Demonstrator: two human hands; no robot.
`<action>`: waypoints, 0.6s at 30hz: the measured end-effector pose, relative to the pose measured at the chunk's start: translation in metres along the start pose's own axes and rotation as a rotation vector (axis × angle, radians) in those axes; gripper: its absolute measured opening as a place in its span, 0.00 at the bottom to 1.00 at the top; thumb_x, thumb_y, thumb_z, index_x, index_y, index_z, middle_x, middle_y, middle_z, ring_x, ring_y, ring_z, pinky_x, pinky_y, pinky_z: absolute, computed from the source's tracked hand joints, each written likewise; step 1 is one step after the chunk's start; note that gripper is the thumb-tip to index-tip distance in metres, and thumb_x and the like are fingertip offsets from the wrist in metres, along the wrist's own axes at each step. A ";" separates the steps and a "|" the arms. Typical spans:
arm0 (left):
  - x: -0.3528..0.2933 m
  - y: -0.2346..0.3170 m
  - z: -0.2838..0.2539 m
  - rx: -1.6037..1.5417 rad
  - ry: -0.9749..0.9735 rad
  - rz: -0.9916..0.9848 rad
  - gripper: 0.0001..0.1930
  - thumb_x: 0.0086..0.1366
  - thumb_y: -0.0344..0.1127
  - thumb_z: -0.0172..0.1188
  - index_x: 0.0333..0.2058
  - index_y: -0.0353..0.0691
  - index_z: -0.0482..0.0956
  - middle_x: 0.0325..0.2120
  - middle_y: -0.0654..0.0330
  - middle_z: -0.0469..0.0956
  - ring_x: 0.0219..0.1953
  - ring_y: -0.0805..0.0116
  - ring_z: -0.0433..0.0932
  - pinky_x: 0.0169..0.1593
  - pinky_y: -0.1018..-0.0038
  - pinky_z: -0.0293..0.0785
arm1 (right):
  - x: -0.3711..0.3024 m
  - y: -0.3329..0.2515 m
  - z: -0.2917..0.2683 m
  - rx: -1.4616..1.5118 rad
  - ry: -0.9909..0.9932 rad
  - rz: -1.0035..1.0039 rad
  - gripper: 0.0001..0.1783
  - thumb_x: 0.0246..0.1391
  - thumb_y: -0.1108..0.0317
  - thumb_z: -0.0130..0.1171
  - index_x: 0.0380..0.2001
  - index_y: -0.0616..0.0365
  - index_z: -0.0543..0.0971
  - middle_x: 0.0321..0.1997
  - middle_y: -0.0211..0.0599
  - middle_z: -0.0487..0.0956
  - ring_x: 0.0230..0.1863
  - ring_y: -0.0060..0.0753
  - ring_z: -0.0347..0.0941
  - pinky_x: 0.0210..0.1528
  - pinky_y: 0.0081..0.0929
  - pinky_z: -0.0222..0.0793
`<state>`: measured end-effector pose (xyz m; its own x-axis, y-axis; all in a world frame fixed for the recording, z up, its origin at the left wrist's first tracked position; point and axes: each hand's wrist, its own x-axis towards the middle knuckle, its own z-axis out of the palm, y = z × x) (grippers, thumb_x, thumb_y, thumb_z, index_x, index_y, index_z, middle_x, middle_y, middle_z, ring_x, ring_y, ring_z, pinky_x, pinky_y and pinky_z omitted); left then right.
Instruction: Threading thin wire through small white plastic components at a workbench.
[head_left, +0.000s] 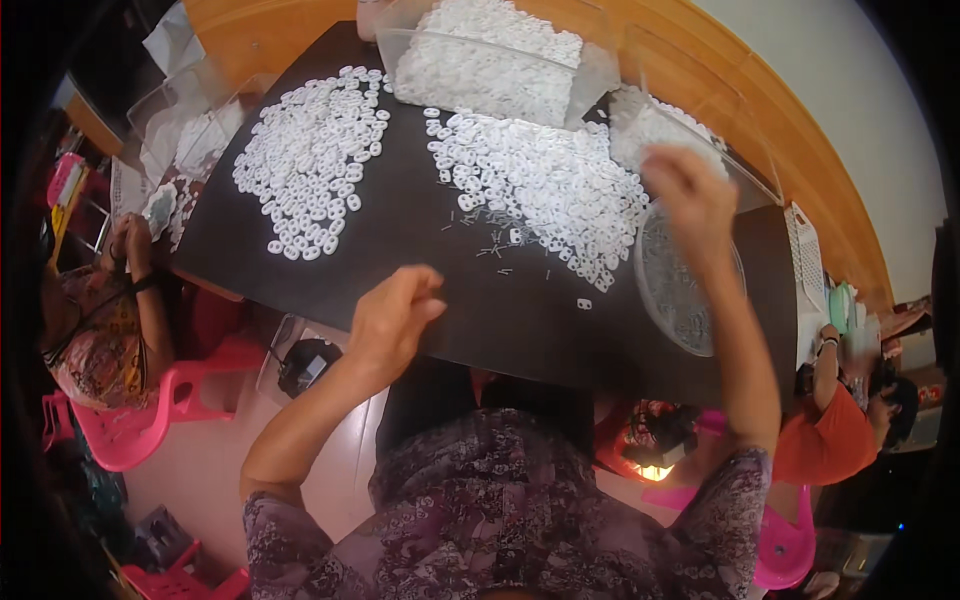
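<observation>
Here they are, small white pieces, rounded ovals with two round holes side by side, and masses of them! One loose heap (310, 160) covers the left of the worktop (560, 350); a denser middle heap (545, 175) spreads down from the big clear bin (592, 90), itself loaded with more white. A lone piece (584, 303) sits just off that heap's lower tip, and thin grey pins (492, 247) lie scattered along its near edge.

Now the hands. The left hand (388, 318) hovers at the near edge, its grip curled with thumb and fingers close together; whether anything is pinched, I cannot tell. The right hand (690, 195), blurred, is over by the round tray (642, 290), near the right-hand bin (745, 177); its grip is too smeared to read.

The worktop is dark brown, smooth and matt-looking, backed by an orange-toned wood panel (765, 75) with a pale wall beyond. Pink plastic chairs (125, 440) stand on a pale, shiny floor (335, 450). One co-worker in a patterned top (105, 345) sits at the left, another in orange (825, 440) at the right.

Textures: clear, hard-walled bins, a shallow see-through tray with greyish bits inside, slender straight pins, and glossy white pieces tumbled every which way.
</observation>
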<state>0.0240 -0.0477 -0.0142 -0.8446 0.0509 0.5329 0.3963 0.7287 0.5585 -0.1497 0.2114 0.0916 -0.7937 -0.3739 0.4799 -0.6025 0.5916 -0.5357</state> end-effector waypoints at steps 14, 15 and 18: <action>0.024 0.035 0.027 -0.896 -0.088 -0.531 0.17 0.64 0.32 0.55 0.49 0.33 0.65 0.25 0.65 0.72 0.25 0.80 0.70 0.28 0.85 0.66 | -0.107 -0.052 0.083 0.483 -0.112 -0.171 0.06 0.41 0.80 0.61 0.23 0.59 0.75 0.19 0.33 0.71 0.20 0.31 0.65 0.21 0.25 0.59; 0.027 0.030 0.028 -0.823 -0.092 -0.529 0.15 0.64 0.32 0.55 0.48 0.33 0.67 0.25 0.64 0.73 0.25 0.80 0.70 0.29 0.84 0.67 | -0.109 -0.049 0.082 0.465 -0.108 -0.168 0.06 0.40 0.81 0.61 0.22 0.59 0.74 0.18 0.33 0.70 0.19 0.31 0.64 0.21 0.25 0.58; 0.044 0.001 0.034 -0.239 0.109 -0.224 0.06 0.59 0.27 0.57 0.35 0.34 0.76 0.24 0.61 0.75 0.25 0.73 0.73 0.31 0.77 0.71 | -0.121 -0.040 0.075 0.440 -0.129 -0.050 0.04 0.44 0.80 0.59 0.22 0.59 0.75 0.23 0.30 0.72 0.22 0.22 0.66 0.26 0.20 0.60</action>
<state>-0.0248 -0.0215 -0.0121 -0.8821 -0.1750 0.4374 0.2890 0.5323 0.7957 -0.0356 0.1793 0.0030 -0.7501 -0.4965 0.4368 -0.5960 0.2213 -0.7719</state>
